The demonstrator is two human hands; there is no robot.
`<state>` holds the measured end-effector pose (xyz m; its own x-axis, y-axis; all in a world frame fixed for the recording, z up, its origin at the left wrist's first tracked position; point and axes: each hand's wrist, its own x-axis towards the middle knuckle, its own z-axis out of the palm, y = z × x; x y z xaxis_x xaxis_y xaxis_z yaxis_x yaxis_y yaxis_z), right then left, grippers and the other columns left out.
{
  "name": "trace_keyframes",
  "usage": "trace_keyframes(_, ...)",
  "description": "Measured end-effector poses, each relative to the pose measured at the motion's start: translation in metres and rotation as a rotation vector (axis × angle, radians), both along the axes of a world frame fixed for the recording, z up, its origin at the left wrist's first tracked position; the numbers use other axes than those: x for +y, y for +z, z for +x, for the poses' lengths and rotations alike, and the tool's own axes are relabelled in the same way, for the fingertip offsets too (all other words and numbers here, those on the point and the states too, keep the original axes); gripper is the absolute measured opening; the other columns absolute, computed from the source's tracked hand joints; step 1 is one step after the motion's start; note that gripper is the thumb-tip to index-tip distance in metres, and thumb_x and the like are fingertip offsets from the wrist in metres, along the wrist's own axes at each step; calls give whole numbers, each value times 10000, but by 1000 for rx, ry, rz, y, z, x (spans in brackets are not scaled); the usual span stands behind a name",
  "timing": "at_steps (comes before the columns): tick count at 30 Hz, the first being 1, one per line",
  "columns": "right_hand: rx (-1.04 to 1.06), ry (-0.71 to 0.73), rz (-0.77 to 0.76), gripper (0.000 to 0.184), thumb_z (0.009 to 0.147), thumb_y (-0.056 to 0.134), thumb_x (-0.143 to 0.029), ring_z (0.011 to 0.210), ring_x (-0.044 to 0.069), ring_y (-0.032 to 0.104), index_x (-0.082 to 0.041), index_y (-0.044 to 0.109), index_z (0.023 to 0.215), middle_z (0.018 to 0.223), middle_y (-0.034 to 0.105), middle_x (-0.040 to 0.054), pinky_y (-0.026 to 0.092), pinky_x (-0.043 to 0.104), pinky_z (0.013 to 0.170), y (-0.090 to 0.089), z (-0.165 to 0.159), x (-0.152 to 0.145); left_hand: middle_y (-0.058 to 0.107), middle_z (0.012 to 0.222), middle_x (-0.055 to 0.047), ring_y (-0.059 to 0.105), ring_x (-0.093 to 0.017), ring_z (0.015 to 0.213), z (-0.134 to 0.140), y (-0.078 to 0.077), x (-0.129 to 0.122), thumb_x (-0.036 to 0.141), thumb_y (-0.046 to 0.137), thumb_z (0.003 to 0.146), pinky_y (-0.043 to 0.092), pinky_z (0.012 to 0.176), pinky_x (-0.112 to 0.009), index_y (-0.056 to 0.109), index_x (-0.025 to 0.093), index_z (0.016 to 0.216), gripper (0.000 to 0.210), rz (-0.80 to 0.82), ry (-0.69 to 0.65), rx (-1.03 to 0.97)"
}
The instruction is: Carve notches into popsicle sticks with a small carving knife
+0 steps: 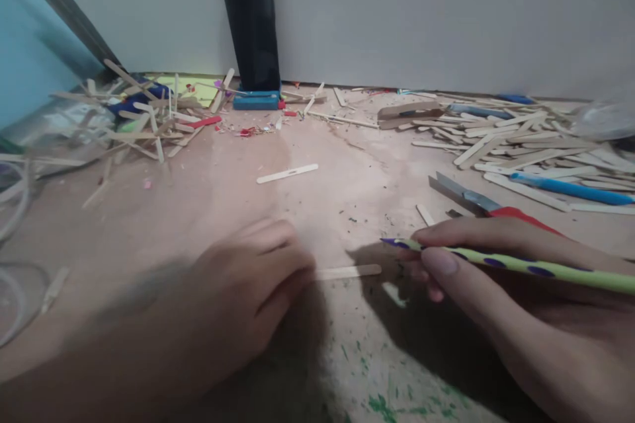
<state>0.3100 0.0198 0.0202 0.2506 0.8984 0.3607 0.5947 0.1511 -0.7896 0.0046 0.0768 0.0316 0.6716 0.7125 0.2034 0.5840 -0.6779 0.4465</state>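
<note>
A popsicle stick [348,272] lies nearly level on the table, its left end under the closed fingers of my left hand [262,271]. Between thumb and forefinger, my right hand [501,277] grips a pale yellow pencil [476,258] with dark purple spots. The pencil's purple tip points left, above and just right of the stick's free end. Farther back lies another popsicle stick [288,174] with a small mark near its middle. Scissors [469,197] with red handles rest behind my right hand, which partly covers them.
A dark phone [253,26] stands in a blue holder [256,100] against the wall. Loose sticks pile up at the right [536,142], with a blue pen [570,189] on them. A tangled stick heap [143,122] lies at left. Scraps and green marks dot the table [238,205].
</note>
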Motion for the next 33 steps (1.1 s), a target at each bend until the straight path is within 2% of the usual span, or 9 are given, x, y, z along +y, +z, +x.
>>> trace_keyframes(4, 45, 59, -61, 339, 974, 1048, -663, 969, 378, 918, -362, 976, 1114, 1023, 923, 84, 795, 480, 782, -15, 6, -7, 858, 969, 26, 783, -189, 833, 4, 0, -5, 119, 580, 1214, 551, 771, -355, 824, 261, 994, 357, -16, -20, 2)
trace_keyframes(9, 100, 139, -164, 375, 944, 1075, -683, 928, 382, 924, -351, 985, 1093, 959, 914, 89, 797, 466, 732, -23, 4, -18, 917, 1090, -1, 861, -212, 943, 8, -4, -12, 164, 530, 1292, 626, 855, -385, 876, 255, 1085, 413, 27, -59, -14)
trace_keyframes(13, 147, 198, -231, 375, 940, 1091, -681, 869, 373, 923, -337, 997, 1060, 919, 914, 94, 794, 446, 682, -13, -12, -18, 889, 1094, -1, 828, -199, 940, 5, -5, -13, 174, 529, 1316, 615, 849, -366, 864, 254, 1076, 421, 34, -82, -34)
trace_keyframes(17, 191, 285, -310, 257, 1066, 984, -600, 783, 315, 928, -358, 1004, 981, 944, 958, 85, 771, 367, 620, 2, -23, -9, 835, 1010, -1, 775, -187, 890, 4, -7, -12, 57, 534, 1243, 570, 816, -347, 834, 234, 1013, 418, 13, -107, -71)
trace_keyframes(20, 200, 336, -365, 235, 1073, 974, -589, 704, 283, 913, -377, 1010, 979, 940, 970, 69, 732, 326, 556, 8, -28, -6, 820, 1000, 6, 757, -177, 882, 6, -12, -12, 28, 561, 1198, 554, 805, -337, 822, 225, 997, 384, 19, -107, -129)
trace_keyframes(24, 234, 205, -325, 220, 1033, 988, -553, 655, 246, 856, -364, 979, 920, 905, 954, 42, 681, 320, 540, 7, -32, -7, 828, 1030, 8, 763, -173, 914, 8, -15, -11, 53, 537, 1238, 559, 820, -330, 837, 226, 1018, 410, 35, -108, -144)
trace_keyframes(28, 167, 282, -271, 95, 979, 978, -441, 706, 258, 908, -395, 997, 898, 869, 952, 7, 731, 303, 584, 5, -30, 0, 829, 1012, 19, 769, -163, 895, 7, -14, -11, 75, 545, 1265, 556, 816, -320, 850, 231, 1024, 419, 35, -103, -120)
trace_keyframes(31, 147, 348, -249, 93, 1014, 982, -421, 694, 253, 907, -390, 1004, 929, 875, 959, 14, 741, 295, 595, 3, -27, 3, 860, 1073, 12, 798, -158, 915, 6, -17, -11, 97, 577, 1255, 572, 818, -316, 863, 235, 1047, 380, 39, -121, -146)
trace_keyframes(33, 174, 318, -226, 103, 1028, 984, -429, 690, 234, 880, -401, 997, 930, 878, 956, 7, 713, 285, 581, 3, -27, 2, 872, 1100, 8, 808, -161, 926, 5, -20, -11, 115, 585, 1261, 574, 815, -324, 874, 240, 1063, 372, 59, -123, -165)
